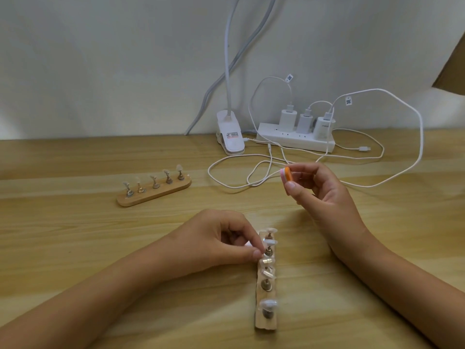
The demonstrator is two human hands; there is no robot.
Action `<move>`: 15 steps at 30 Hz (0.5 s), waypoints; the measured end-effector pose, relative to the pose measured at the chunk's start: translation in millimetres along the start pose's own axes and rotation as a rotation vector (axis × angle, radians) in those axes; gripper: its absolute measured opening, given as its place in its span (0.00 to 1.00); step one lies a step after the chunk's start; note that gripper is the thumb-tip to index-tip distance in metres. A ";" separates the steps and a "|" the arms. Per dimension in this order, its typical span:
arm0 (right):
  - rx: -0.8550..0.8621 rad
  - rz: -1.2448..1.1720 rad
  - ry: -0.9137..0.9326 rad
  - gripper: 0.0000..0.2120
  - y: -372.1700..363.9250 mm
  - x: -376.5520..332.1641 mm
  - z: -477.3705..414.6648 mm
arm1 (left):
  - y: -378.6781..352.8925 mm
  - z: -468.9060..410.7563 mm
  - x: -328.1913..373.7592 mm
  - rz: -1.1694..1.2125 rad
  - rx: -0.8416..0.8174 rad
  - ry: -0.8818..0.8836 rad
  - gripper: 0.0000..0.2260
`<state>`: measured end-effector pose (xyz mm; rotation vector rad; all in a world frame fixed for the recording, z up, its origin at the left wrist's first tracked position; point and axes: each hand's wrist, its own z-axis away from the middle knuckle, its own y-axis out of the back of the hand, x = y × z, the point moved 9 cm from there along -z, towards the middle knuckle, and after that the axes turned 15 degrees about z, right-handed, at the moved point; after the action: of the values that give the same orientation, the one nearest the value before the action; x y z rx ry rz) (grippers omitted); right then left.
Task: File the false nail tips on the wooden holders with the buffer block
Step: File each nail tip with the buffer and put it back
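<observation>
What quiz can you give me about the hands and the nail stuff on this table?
1. True or false: the left hand holds the buffer block.
2. How many chargers sit in the power strip? A two, B three, C five.
3. Which one has the stand that the left hand pinches: the near holder or the far holder?
Key: 1 false, the right hand holds it. 2 B. 3 the near holder.
</observation>
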<state>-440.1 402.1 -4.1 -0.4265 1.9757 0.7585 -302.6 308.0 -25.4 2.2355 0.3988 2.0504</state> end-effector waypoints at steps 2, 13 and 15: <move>-0.004 -0.006 0.004 0.14 -0.3 -1.2 0.0 | -7.7 3.1 5.5 -0.072 -0.096 -0.044 0.05; -0.031 -0.174 -0.063 0.19 -2.1 6.7 -2.2 | -12.2 3.2 1.4 -0.041 -0.020 0.002 0.03; -0.062 -0.271 -0.125 0.22 -3.5 12.5 -4.6 | -10.4 2.7 -2.6 0.049 -0.014 0.093 0.04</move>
<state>-447.2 396.6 -14.5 -0.6533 1.7378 0.6575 -301.5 317.7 -30.6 2.1686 0.3387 2.1805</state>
